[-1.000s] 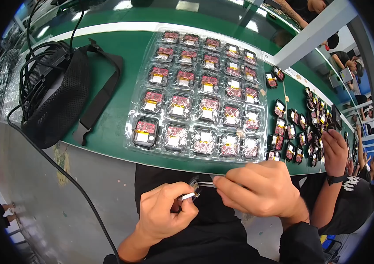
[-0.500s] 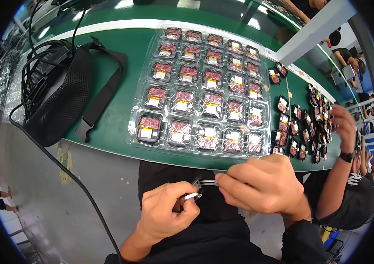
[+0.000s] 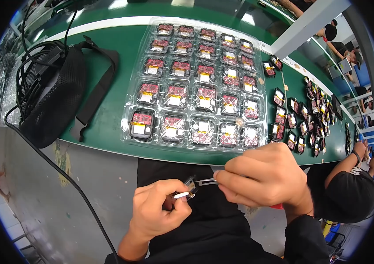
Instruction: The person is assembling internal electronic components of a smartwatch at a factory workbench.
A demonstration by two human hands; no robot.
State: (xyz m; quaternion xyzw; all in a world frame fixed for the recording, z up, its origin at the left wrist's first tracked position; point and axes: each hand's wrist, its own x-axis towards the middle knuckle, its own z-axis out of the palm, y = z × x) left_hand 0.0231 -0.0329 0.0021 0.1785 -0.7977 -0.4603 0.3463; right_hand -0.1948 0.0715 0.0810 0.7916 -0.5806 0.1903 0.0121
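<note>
Above my lap, my left hand (image 3: 158,209) pinches a small electronic assembly (image 3: 190,184) between thumb and fingers. A white strip-shaped piece (image 3: 181,195) pokes out at the thumb; most of the assembly is hidden by the fingers. My right hand (image 3: 268,178) is closed on metal tweezers (image 3: 205,181), which point left. Their tips reach the assembly's upper right edge; whether they grip any part of it is too small to tell. Beyond my hands lies a clear plastic tray (image 3: 130,141) with rows of black-cased red circuit board units (image 3: 142,125).
The tray rests on a green table (image 3: 101,147). A black mesh bag (image 3: 59,105) with a strap and coiled cables sits left, a cable (image 3: 70,187) trailing downward. Many loose units (image 3: 314,105) pile up right, near a white post (image 3: 310,28). A co-worker in a black cap (image 3: 349,193) sits right.
The tweezers and the assembly have shifted slightly, and more of the assembly shows. The co-worker's raised hand has left the pile of units. The whole view has moved a little.
</note>
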